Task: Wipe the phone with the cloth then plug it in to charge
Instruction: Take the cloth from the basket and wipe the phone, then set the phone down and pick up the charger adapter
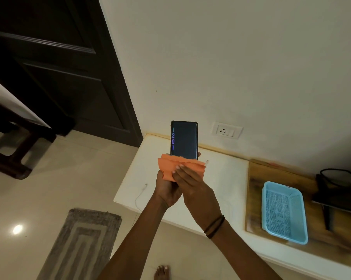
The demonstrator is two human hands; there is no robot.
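Note:
A black phone stands upright in the air above the white counter, its screen facing me with digits lit along the left edge. My left hand grips its lower end from below. My right hand presses a folded orange cloth against the lower part of the screen. A white charging cable lies on the counter under my left forearm, its plug end near the counter's left side. A white wall socket sits on the wall just right of the phone.
The white counter runs along the wall. On a wooden board to the right stand a light blue plastic basket and dark devices with cables. A grey mat and my bare foot are on the tiled floor. A dark door is at left.

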